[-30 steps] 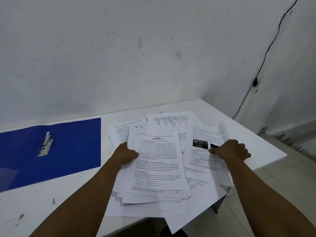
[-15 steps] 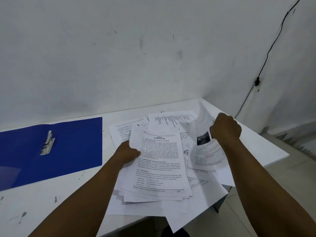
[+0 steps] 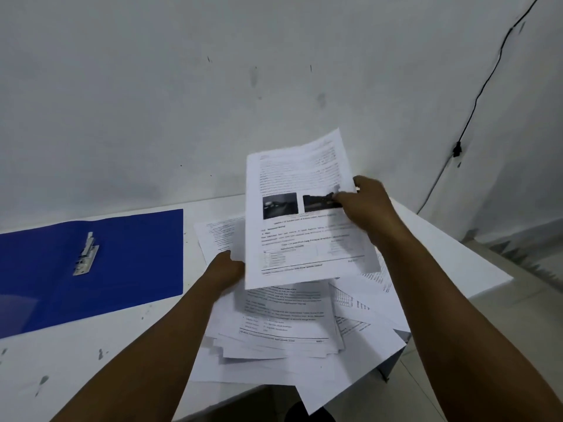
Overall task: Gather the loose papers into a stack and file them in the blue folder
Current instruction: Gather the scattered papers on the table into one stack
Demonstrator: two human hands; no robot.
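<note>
Now my right hand point(image 3: 364, 205) pinches one sheet point(image 3: 301, 214) aloft; my left hand point(image 3: 227, 269) grips the pile point(image 3: 283, 318) — I should square edges before the blue folder point(image 3: 91, 269).

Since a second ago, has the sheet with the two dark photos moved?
Yes. The photo sheet has come up off the paper pile, lifted by the right hand, and now stands against the wall.

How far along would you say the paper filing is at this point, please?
Done: the blue folder lies open, its metal clip bare. In hand: the right hand holds up a printed sheet while the left hand holds the pile of papers. Left: squaring the fanned pile and filing it.
</note>
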